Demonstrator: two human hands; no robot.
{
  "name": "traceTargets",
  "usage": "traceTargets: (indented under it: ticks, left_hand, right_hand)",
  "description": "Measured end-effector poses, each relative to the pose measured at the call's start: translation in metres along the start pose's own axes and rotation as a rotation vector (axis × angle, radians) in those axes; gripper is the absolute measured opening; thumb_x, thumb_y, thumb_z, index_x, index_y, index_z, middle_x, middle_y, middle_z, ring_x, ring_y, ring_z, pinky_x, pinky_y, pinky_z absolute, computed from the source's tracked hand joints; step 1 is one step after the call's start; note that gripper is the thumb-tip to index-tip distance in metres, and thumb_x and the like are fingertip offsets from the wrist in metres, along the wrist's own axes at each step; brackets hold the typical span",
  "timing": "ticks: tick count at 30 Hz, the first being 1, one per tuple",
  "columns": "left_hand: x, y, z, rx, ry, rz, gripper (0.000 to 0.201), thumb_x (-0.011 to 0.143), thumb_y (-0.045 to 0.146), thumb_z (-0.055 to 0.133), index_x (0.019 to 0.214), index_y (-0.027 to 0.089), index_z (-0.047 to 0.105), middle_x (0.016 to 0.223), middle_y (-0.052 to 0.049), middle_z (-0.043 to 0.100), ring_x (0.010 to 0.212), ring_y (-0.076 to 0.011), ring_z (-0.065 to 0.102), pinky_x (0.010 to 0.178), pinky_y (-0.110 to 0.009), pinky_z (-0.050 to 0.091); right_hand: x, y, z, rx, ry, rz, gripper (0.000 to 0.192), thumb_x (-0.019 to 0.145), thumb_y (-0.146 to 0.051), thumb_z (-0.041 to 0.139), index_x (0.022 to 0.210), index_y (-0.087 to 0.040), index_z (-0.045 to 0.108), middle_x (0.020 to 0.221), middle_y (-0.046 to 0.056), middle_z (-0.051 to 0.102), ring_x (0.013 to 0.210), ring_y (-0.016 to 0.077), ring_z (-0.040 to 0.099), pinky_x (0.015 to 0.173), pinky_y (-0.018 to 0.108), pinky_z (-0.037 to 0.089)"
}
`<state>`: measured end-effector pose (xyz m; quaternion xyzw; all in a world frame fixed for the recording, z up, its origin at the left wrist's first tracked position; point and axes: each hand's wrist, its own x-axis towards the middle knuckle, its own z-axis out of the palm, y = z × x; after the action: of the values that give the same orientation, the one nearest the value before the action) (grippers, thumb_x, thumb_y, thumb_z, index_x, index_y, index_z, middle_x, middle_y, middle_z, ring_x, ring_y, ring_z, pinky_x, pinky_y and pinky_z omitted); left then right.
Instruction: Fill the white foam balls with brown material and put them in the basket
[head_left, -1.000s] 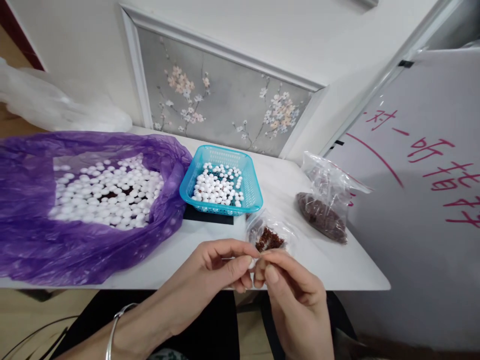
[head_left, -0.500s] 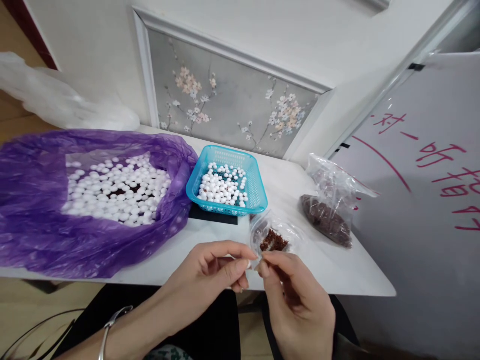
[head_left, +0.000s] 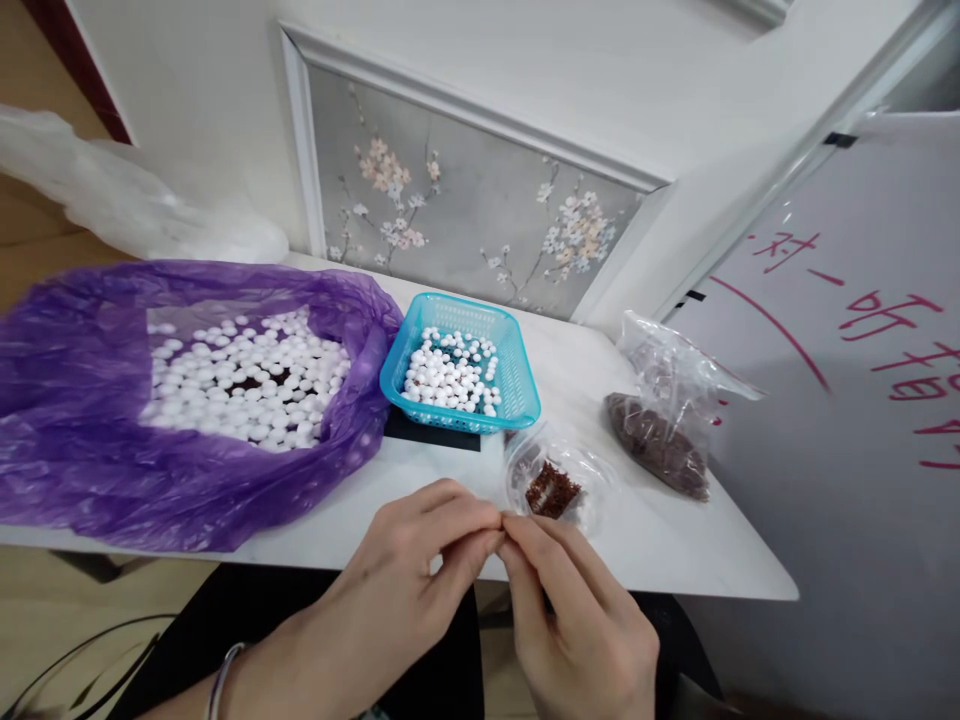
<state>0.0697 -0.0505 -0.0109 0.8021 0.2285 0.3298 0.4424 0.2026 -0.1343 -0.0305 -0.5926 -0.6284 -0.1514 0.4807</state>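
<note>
- White board at right carries red handwritten Chinese characters, partly cut off.
- Purple bag of white beads lies on the table.
- Turquoise basket holds beads.
- Left hand and right hand meet fingertips, pinching something too small to tell, just before the small clear bag.

left hand, right hand, fingertips pinched together

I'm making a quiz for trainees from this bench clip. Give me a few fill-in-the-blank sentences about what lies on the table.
1. The small basket holding white beads is ____ in colour.
2. The large heap of white beads lies in a ____ plastic bag.
3. The left hand and right hand meet at their ____.
4. The clear bags hold ____ granules.

Missing words: blue; purple; fingertips; brown
</note>
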Motion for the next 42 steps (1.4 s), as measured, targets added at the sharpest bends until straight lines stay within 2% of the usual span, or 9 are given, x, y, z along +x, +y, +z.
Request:
traceTargets:
  ticks: [5, 7, 10, 15, 19, 25, 28, 33, 42]
  left_hand:
    - [0.003, 0.002, -0.011, -0.501, -0.174, -0.350, 0.024, 0.093, 0.036, 0.056, 0.080, 0.017, 0.064, 0.067, 0.003, 0.052, 0.059, -0.0100, 0.049, 0.057, -0.022, 0.040]
    - [0.002, 0.002, -0.013, -0.662, -0.191, -0.424, 0.026, 0.092, 0.040, 0.058, 0.078, 0.017, 0.061, 0.061, 0.005, 0.048, 0.057, -0.0090, 0.044, 0.056, -0.021, 0.036]
    - [0.000, 0.001, -0.013, -0.785, -0.178, -0.474, 0.027, 0.091, 0.040, 0.060, 0.077, 0.017, 0.059, 0.062, 0.005, 0.049, 0.057, -0.0083, 0.042, 0.056, -0.021, 0.032]
    - [0.003, 0.002, -0.011, -0.794, -0.188, -0.475, 0.030, 0.089, 0.043, 0.062, 0.074, 0.017, 0.060, 0.059, 0.005, 0.048, 0.056, -0.0090, 0.042, 0.055, -0.022, 0.031]
    - [0.003, 0.002, -0.009, -0.747, -0.155, -0.489, 0.029, 0.086, 0.042, 0.066, 0.076, 0.016, 0.068, 0.057, 0.004, 0.051, 0.056, -0.0092, 0.044, 0.056, -0.022, 0.034]
    - [-0.001, -0.001, -0.005, -0.993, 0.005, -0.601, 0.021, 0.080, 0.037, 0.075, 0.090, 0.018, 0.079, 0.073, -0.001, 0.070, 0.072, -0.0114, 0.061, 0.076, -0.023, 0.048]
    - [-0.001, -0.001, -0.005, -1.061, 0.037, -0.598, 0.015, 0.077, 0.028, 0.079, 0.090, 0.020, 0.079, 0.080, -0.002, 0.074, 0.074, -0.0109, 0.064, 0.076, -0.022, 0.050]
    - [-0.002, -0.001, -0.006, -1.120, 0.065, -0.601, 0.013, 0.074, 0.020, 0.082, 0.087, 0.020, 0.078, 0.074, 0.001, 0.072, 0.070, -0.0087, 0.064, 0.072, -0.017, 0.050]
    - [-0.001, -0.001, -0.006, -1.079, 0.093, -0.608, 0.014, 0.068, 0.023, 0.086, 0.079, 0.019, 0.078, 0.075, 0.001, 0.074, 0.072, -0.0099, 0.064, 0.072, -0.018, 0.051]
  right_hand:
    - [0.001, -0.002, -0.002, 0.318, -0.073, 0.289, 0.019, 0.085, -0.012, 0.067, 0.098, -0.024, 0.073, 0.087, 0.002, 0.074, 0.076, 0.0151, 0.071, 0.071, 0.022, 0.058]
    - [0.003, -0.003, -0.004, 0.455, -0.091, 0.368, 0.023, 0.083, -0.012, 0.069, 0.100, -0.027, 0.074, 0.084, 0.001, 0.074, 0.072, 0.0156, 0.071, 0.066, 0.023, 0.058]
    - [0.006, -0.004, -0.006, 0.563, -0.087, 0.378, 0.023, 0.085, -0.010, 0.065, 0.098, -0.027, 0.073, 0.080, 0.000, 0.072, 0.068, 0.0144, 0.068, 0.063, 0.023, 0.056]
    - [0.009, -0.005, -0.003, 0.535, -0.070, 0.335, 0.019, 0.085, -0.007, 0.065, 0.090, -0.024, 0.071, 0.082, 0.001, 0.068, 0.073, 0.0143, 0.065, 0.063, 0.022, 0.052]
    - [0.008, -0.005, -0.001, 0.510, -0.084, 0.344, 0.015, 0.090, -0.010, 0.058, 0.085, -0.023, 0.065, 0.078, 0.000, 0.062, 0.072, 0.0135, 0.060, 0.063, 0.022, 0.049]
    - [0.002, -0.017, 0.007, 0.690, -0.017, 0.518, 0.014, 0.096, -0.019, 0.053, 0.084, -0.023, 0.059, 0.078, 0.000, 0.054, 0.071, 0.0125, 0.055, 0.062, 0.021, 0.049]
    - [-0.001, -0.024, 0.013, 0.760, -0.008, 0.574, 0.012, 0.097, -0.021, 0.051, 0.087, -0.023, 0.057, 0.080, 0.000, 0.053, 0.072, 0.0129, 0.057, 0.064, 0.023, 0.051]
    - [0.000, -0.029, 0.018, 0.658, 0.047, 0.491, 0.012, 0.098, -0.019, 0.049, 0.089, -0.024, 0.056, 0.080, 0.000, 0.052, 0.072, 0.0138, 0.055, 0.063, 0.025, 0.049]
    - [-0.003, -0.029, 0.021, 0.549, 0.059, 0.438, 0.012, 0.097, -0.016, 0.048, 0.089, -0.023, 0.054, 0.081, 0.000, 0.052, 0.072, 0.0142, 0.055, 0.064, 0.027, 0.046]
